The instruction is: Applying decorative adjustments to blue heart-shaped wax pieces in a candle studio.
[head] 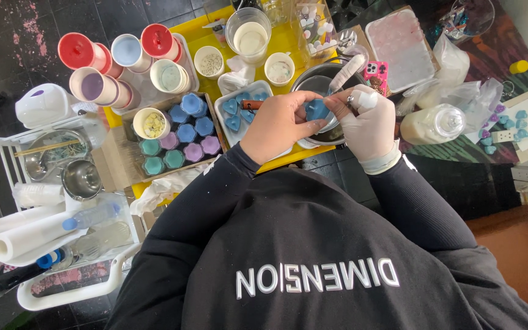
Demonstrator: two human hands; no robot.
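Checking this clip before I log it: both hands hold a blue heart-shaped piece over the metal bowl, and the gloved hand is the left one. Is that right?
Not quite. The glove is on the right hand; the left hand is bare. The rest stands: in the head view both hands hold the blue heart-shaped piece over the metal bowl.

Bright even overhead light, soft faint shadows, sharp centre, wide-angle bending at edges, no glare

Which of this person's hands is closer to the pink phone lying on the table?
The right hand, the gloved one, is nearer: the pink phone lies just beyond it. The bare left hand sits farther away, on the other side of the blue piece both hands hold.
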